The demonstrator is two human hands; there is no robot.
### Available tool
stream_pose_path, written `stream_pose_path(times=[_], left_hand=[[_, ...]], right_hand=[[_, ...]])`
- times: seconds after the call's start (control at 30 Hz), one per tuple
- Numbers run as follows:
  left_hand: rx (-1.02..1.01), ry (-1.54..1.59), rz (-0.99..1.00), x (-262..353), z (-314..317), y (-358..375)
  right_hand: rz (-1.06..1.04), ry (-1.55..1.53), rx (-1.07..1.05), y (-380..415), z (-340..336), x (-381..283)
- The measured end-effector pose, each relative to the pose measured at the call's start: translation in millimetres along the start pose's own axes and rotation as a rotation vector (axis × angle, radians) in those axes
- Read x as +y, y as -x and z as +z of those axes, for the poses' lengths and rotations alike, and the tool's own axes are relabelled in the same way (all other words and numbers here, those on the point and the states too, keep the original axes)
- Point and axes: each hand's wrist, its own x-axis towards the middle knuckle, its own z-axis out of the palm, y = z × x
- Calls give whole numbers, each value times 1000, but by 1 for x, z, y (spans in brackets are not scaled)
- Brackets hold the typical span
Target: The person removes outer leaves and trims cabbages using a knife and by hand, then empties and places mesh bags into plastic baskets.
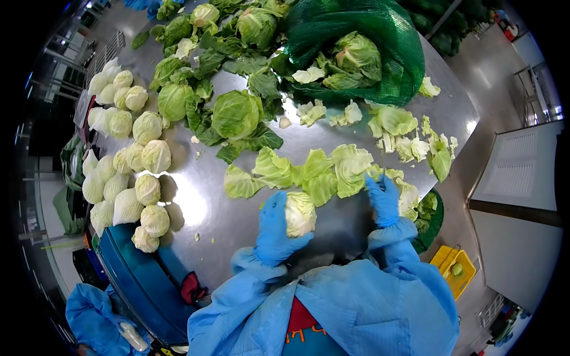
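Observation:
My left hand (276, 228), in a blue glove, is wrapped round a trimmed pale cabbage (301, 214) near the front of the metal table (205, 231). To its right, my gloved right hand (383, 200) is closed round a knife, whose thin blade (383, 159) points away from me; its handle is hidden in the fist. Loose cabbage leaves (319, 176) lie in a row just beyond both hands. An untrimmed green cabbage (237, 114) with dark outer leaves sits farther back.
Pale trimmed cabbages (156, 156) line the left side, beside several in white foam nets (127, 206). A green mesh bag (392, 53) holding a cabbage (358, 56) lies at the back. Leaf scraps (439, 157) reach the right edge. A yellow crate (454, 270) stands low right.

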Motion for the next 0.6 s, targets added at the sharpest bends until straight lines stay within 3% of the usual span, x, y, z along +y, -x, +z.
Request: stream_pose_path(times=[0.07, 0.23, 0.33, 0.43, 0.53, 0.6], left_hand=[[-31, 23, -3, -1, -6, 3], [-96, -113, 59, 13, -6, -8], [-192, -94, -14, 11, -6, -13], [-71, -84, 82, 6, -3, -11], [-33, -105, 143, 5, 2, -13], [-63, -108, 97, 14, 0, -17]], right_hand=[[-355, 511, 178, 8, -10, -14], [-205, 285, -591, 47, 44, -38], [-217, 288, -885, 47, 70, -41], [-308, 215, -900, 26, 70, 4], [-345, 396, -907, 30, 60, -18], [-443, 354, -816, 34, 59, -14]])
